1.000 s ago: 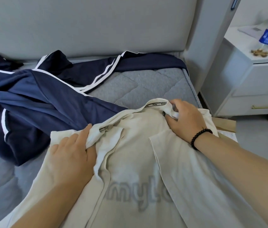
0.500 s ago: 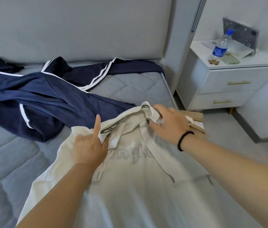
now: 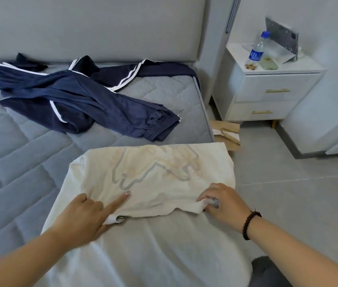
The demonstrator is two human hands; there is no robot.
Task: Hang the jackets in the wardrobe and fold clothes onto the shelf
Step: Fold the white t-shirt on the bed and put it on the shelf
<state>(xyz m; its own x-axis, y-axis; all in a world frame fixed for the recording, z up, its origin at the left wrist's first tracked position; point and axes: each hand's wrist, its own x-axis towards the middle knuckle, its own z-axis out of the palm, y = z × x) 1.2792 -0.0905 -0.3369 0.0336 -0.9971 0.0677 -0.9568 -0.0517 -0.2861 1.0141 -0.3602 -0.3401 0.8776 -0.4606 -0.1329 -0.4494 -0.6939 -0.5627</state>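
Head view: a cream t-shirt point(image 3: 153, 183) lies on the near right part of the bed point(image 3: 19, 162), its top part folded toward the near side so the grey lettering shows through the fabric in reverse. The left hand point(image 3: 85, 216) has its grip clenched on the folded collar edge at the near left, index finger stretched flat across the cloth. The right hand point(image 3: 224, 201) (black bead bracelet point(image 3: 250, 223) on the wrist) pinches the bunched edge on the near right. Farther back on the left, a navy tracksuit jacket point(image 3: 77, 96) with white stripes sprawls crumpled across the mattress, well apart from the shirt. Far right stands a white nightstand point(image 3: 271, 94) with a water bottle point(image 3: 257, 51) on top.
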